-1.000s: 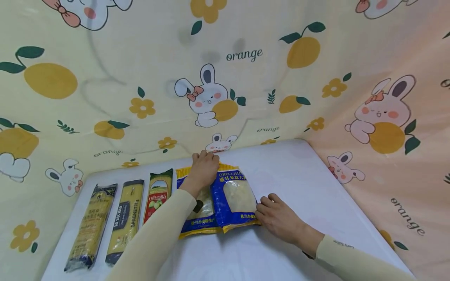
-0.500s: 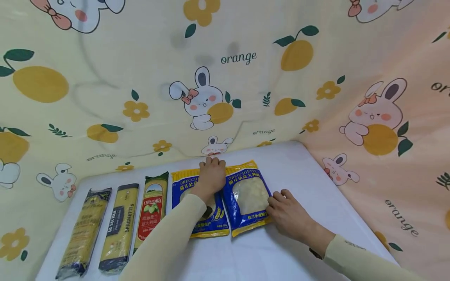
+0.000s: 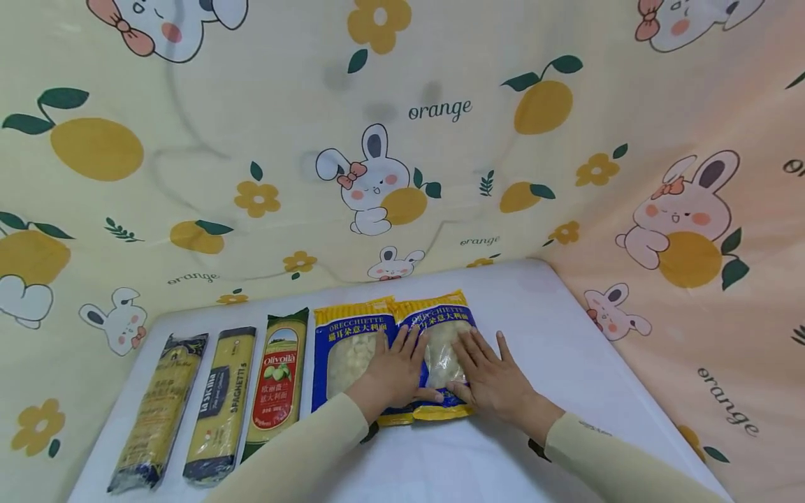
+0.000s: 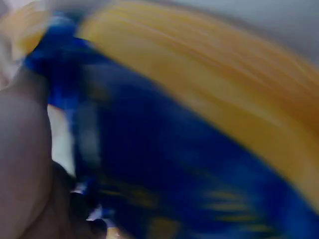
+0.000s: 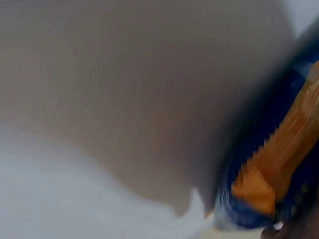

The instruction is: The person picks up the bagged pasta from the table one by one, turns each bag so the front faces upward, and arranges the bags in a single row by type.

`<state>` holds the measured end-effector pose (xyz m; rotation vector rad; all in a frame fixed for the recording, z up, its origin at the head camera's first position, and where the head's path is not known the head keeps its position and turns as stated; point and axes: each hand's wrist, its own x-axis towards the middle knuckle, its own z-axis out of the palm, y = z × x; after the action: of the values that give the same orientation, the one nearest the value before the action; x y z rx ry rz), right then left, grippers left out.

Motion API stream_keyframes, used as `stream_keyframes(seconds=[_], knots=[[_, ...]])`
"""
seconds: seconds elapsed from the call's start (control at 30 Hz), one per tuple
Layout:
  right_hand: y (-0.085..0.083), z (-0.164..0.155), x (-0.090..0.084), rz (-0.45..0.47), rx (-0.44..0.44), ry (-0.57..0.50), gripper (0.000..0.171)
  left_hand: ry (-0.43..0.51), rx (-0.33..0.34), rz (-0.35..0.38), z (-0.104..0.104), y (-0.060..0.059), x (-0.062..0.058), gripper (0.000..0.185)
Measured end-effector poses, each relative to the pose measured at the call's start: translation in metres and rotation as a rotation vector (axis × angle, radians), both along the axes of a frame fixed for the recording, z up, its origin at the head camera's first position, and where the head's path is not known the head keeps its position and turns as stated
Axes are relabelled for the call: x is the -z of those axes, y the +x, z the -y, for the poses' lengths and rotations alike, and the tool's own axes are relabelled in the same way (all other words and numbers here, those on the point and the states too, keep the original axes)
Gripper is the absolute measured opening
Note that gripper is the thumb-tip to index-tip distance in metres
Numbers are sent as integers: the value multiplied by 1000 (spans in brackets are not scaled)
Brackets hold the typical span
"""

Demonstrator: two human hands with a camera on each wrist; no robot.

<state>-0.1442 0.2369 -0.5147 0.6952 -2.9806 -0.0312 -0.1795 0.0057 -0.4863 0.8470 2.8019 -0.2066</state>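
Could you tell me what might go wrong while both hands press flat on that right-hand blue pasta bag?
The right blue pasta bag overlaps the left blue bag slightly, so the left hand and right hand pushing it sideways could drag its neighbour out of line. Pressing hard might crush the pasta shells showing in the window. The red-labelled packet lies close by and could get nudged too.

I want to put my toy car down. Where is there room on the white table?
Bare table lies right of the right orecchiette bag, out to the curtain, and along the near edge under the sleeves. The left side is crowded: three spaghetti packs side by side, then the left orecchiette bag, with both hands flat on the bags.
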Motion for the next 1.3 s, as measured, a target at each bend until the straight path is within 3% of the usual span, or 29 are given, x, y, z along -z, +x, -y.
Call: stream_keyframes(seconds=[0.1, 0.27, 0.43, 0.6, 0.83, 1.0, 1.3], knots=[[-4, 10, 3, 15, 38, -17, 84, -28, 13, -68, 5, -7, 7, 113], [-11, 15, -2, 38, 101, -10, 85, 34, -7, -46, 7, -13, 7, 106], [-12, 10, 0, 55, 97, -31, 84, 2, 18, -3, 7, -9, 7, 106], [-15, 5, 2, 12, 69, 19, 85, -53, 17, -41, 6, -8, 9, 105], [-20, 4, -2, 4, 69, 83, 87, -3, -16, -26, 5, -7, 9, 102], [-15, 8, -3, 22, 64, 36, 93, 31, -21, 8, 9, -1, 8, 101], [-13, 14, 3, 41, 62, 8, 98, -8, -29, -99, 13, 6, 19, 97]])
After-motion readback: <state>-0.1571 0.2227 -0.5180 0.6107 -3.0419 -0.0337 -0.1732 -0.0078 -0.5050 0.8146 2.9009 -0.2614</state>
